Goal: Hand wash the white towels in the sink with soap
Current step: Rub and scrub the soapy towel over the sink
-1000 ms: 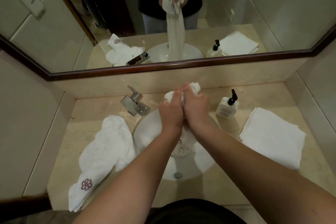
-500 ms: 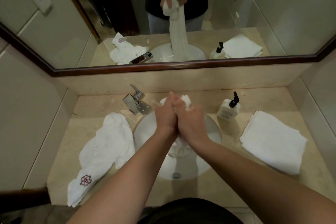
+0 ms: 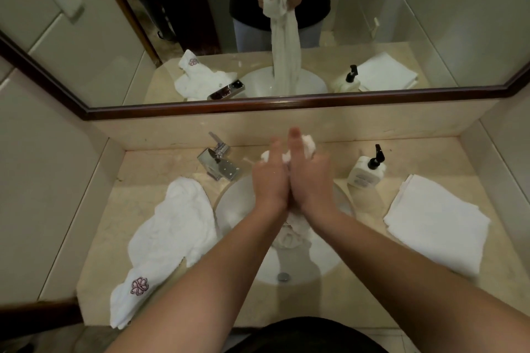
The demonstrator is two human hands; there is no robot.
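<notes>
Both hands, left hand [image 3: 269,178] and right hand [image 3: 311,178], pressed together above the sink [image 3: 238,209], fingers gripping a bunched wet towel [image 3: 308,143]; its tail hung into the basin; a crumpled towel [image 3: 175,226] lay on the worktop [image 3: 149,169]
</notes>
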